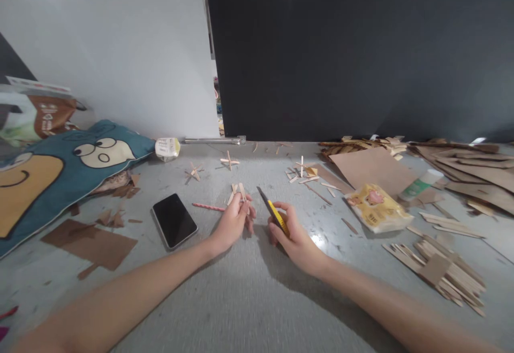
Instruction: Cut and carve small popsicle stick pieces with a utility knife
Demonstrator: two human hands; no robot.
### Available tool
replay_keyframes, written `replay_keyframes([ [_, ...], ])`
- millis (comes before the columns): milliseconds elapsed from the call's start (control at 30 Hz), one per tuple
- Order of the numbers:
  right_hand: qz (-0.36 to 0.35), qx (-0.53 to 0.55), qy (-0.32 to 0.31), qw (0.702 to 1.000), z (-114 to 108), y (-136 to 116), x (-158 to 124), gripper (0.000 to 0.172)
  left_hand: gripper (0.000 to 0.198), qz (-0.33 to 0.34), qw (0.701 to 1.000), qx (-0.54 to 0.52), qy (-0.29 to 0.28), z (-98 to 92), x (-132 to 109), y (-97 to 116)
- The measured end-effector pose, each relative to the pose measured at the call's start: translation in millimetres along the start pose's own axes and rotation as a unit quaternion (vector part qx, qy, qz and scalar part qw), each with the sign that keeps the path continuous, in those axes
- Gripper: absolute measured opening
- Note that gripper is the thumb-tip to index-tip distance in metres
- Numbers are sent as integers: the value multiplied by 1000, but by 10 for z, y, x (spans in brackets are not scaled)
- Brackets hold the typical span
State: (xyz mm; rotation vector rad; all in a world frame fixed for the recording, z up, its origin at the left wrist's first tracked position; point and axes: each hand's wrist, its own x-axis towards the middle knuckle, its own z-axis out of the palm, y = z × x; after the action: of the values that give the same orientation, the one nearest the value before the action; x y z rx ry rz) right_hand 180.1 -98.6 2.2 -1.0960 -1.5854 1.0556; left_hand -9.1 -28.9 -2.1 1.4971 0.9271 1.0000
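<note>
My left hand (235, 217) pinches small wooden stick pieces (241, 191) between its fingertips, and they point away from me. To its right, my right hand (295, 239) is wrapped round a yellow utility knife (277, 216), whose dark blade points up and to the left. The blade and the stick pieces are apart. A red-and-white patterned pencil or straw (208, 207) lies just left of my left hand. Beyond the hands are small crossed-stick shapes (229, 160), another crossed piece (194, 172), and an upright stick (302, 166) among loose bits.
A black phone (174, 220) and brown cardboard (90, 242) lie left, near a blue cartoon pillow (48, 173). On the right are a yellow tissue pack (377, 207), a glue stick (421, 184), bundled wooden sticks (453, 278) and cardboard sheets (474, 173).
</note>
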Motion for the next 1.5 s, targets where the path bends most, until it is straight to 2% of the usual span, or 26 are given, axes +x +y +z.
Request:
replay_keyframes([
  [167,83,-71,53,993,-164,-42,-250,53,25,-5,999,37,10,9,-47,60],
  [267,99,-91,62,989,-176,-56,-320,55,24,-3,999,54,3,18,-71,95],
  [400,71,-131,56,987,-100,-49,-315,49,18,-11,1000,29,-5,24,-71,57],
  [567,-24,-115,22,993,-44,48,-326,49,23,-25,999,27,-5,20,-68,-1],
  [667,-5,-32,-19,999,-49,97,-336,52,23,-22,999,39,-12,21,-82,26],
  [767,31,-3,-20,999,-65,68,-337,58,22,-16,999,51,-10,26,-94,55],
  [867,35,-78,-4,996,-87,1,-346,60,23,-18,999,50,-7,30,-97,60],
  [1000,-30,-166,4,986,-104,-27,-369,59,24,-14,999,46,-15,36,-106,67],
  [1167,-57,-202,-19,977,-95,7,-373,57,26,-16,999,35,-25,41,-122,95],
  [1500,-49,-231,-30,971,-95,-54,-354,56,27,-10,999,32,-21,55,-129,98],
])
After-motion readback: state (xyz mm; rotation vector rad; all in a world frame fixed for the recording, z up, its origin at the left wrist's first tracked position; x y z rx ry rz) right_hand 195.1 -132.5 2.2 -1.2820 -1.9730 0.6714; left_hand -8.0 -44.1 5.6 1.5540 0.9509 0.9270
